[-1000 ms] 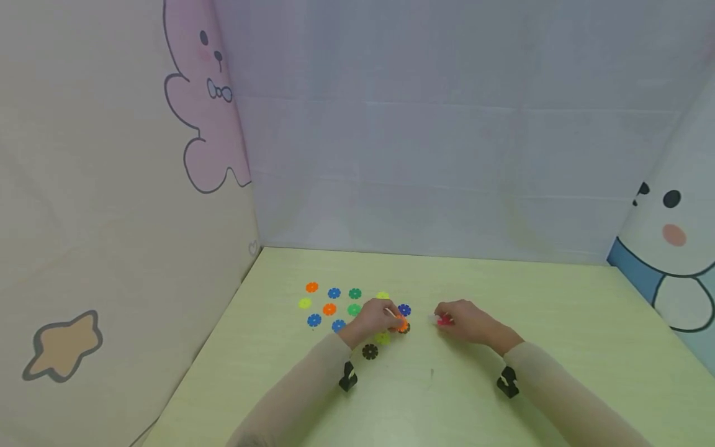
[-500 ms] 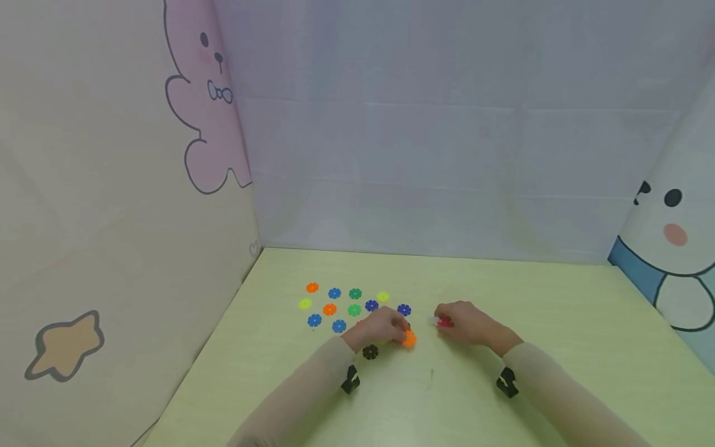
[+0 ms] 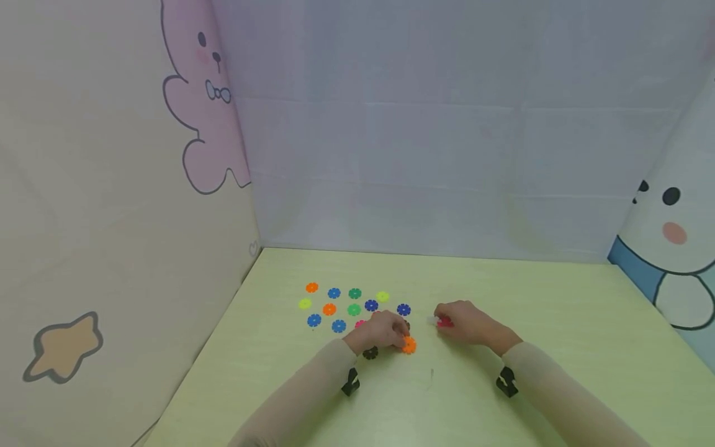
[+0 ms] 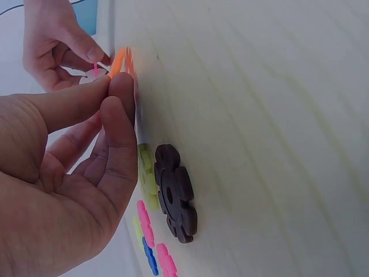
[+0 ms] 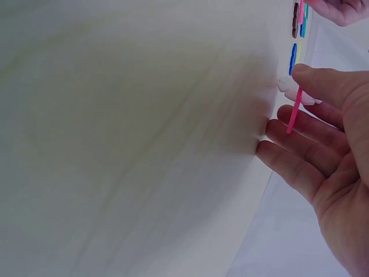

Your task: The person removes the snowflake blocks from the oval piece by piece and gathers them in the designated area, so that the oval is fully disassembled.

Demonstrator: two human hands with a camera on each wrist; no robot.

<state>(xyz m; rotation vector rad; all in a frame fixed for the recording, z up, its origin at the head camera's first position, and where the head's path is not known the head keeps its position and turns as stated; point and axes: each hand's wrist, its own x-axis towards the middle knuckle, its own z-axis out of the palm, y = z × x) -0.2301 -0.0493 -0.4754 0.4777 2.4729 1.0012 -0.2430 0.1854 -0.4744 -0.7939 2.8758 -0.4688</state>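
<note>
My left hand (image 3: 382,329) pinches an orange flower-shaped disc (image 3: 409,345) between thumb and index finger, low over the table. In the left wrist view, the rim of that orange disc (image 4: 118,62) shows past the fingertips. To the right, my right hand (image 3: 463,320) holds a pink flower-shaped disc (image 5: 294,109) edge-on by its thumb and fingers. A whitish disc (image 5: 287,86) meets the pink one at an angle and seems joined to it. Close beneath the left hand lie a dark brown disc (image 4: 176,196) and a yellow-green disc (image 4: 147,173).
Several flat discs, among them a blue disc (image 3: 314,320), a green disc (image 3: 354,310) and a second orange disc (image 3: 329,309), lie spread left of the hands on the pale table (image 3: 530,298). A grey-white curtain (image 3: 436,155) hangs behind the table.
My left hand has drawn the orange disc toward me and slightly right, off the spot over a dark brown disc. The right hand stays almost still with its pink and whitish discs.
</note>
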